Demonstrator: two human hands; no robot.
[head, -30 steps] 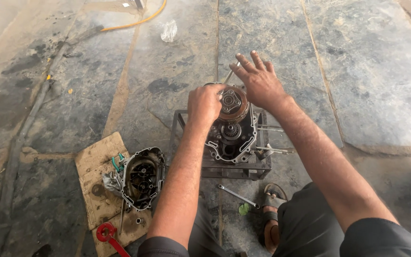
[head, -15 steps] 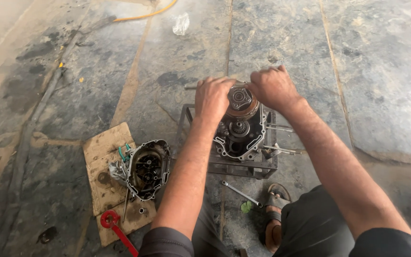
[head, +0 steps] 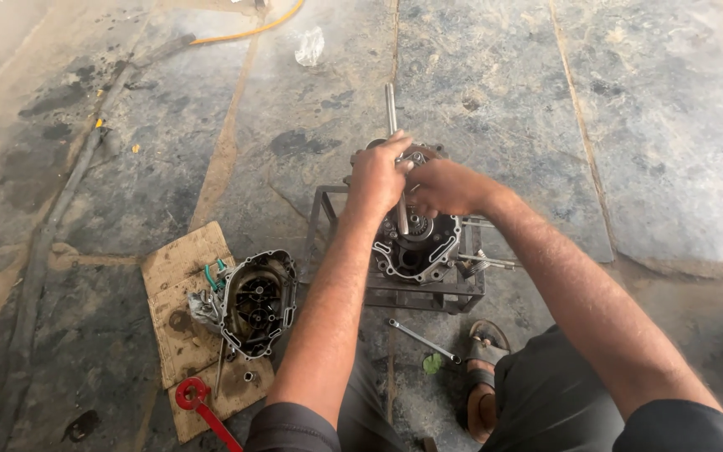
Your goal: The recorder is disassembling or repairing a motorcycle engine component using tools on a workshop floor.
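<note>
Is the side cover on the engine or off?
Off: the engine cover lies on cardboard beside the stand; the engine's internals show.

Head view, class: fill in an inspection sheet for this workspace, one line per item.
Surface: stained stone floor, oily patches.
Job's things: engine case on a metal stand; a metal rod stands up from it.
Clutter: engine cover on cardboard; spanner; red tool; crumpled plastic.
Grippers: left hand grips the rod; right hand rests on the engine case, what it grips hidden.
Cables: yellow hose at the top edge.
Surroundings: sandal on the person's foot.
</note>
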